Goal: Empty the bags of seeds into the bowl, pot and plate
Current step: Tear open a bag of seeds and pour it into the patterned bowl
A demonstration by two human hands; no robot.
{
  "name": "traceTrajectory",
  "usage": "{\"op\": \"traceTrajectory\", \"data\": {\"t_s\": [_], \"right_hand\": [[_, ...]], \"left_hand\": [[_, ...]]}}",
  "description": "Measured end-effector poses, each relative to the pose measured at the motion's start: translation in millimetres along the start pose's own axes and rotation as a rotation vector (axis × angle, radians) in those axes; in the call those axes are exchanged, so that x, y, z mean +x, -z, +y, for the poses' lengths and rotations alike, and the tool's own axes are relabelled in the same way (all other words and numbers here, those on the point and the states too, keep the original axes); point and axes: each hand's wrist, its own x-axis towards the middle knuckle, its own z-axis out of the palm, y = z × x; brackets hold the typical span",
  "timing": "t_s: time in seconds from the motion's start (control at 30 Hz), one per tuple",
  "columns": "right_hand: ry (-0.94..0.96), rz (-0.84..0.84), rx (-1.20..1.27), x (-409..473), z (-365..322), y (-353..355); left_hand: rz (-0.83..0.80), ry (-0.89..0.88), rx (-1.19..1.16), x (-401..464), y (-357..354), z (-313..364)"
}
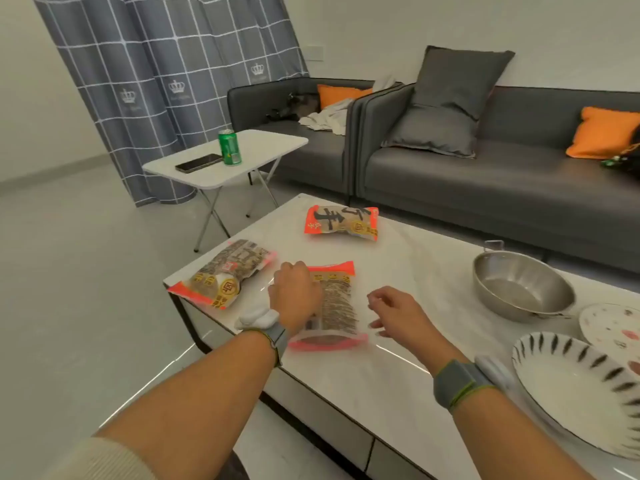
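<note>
Three red-edged bags of seeds lie flat on the white marble coffee table [398, 271]. One bag [225, 277] lies at the left corner and another bag [341, 221] sits farther back. My left hand [294, 296] is on the left edge of the middle bag [337, 306], its fingers curled down onto it and mostly hidden behind the hand. My right hand [398, 315] hovers just right of that bag, fingers loosely curled and holding nothing. A steel pot [519, 285], a patterned plate [609, 327] and a striped bowl [581, 386] stand at the right.
A small white folding table [263, 147] behind holds a green can [229, 147] and a phone [199, 163]. A grey sofa [485, 174] with grey and orange cushions runs along the far side of the coffee table. A white wad [258, 318] lies by my left wrist.
</note>
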Motion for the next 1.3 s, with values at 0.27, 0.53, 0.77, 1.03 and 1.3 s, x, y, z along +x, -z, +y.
{"op": "traceTrajectory", "data": {"t_s": [0.27,0.53,0.77,1.03,1.3], "right_hand": [[-0.18,-0.079,-0.032,21,8,-31],[-0.316,0.032,0.101,19,21,2],[-0.222,0.233,0.198,-13,21,59],[-0.034,0.409,0.42,-55,9,109],[0.028,0.477,0.463,-71,6,132]], "left_hand": [[-0.2,0.307,-0.395,15,8,-36],[-0.393,0.417,-0.811,5,6,-11],[-0.456,0.171,-0.888,-17,15,45],[-0.383,-0.186,-0.764,-50,17,105],[-0.369,-0.502,-0.342,-70,36,140]]}}
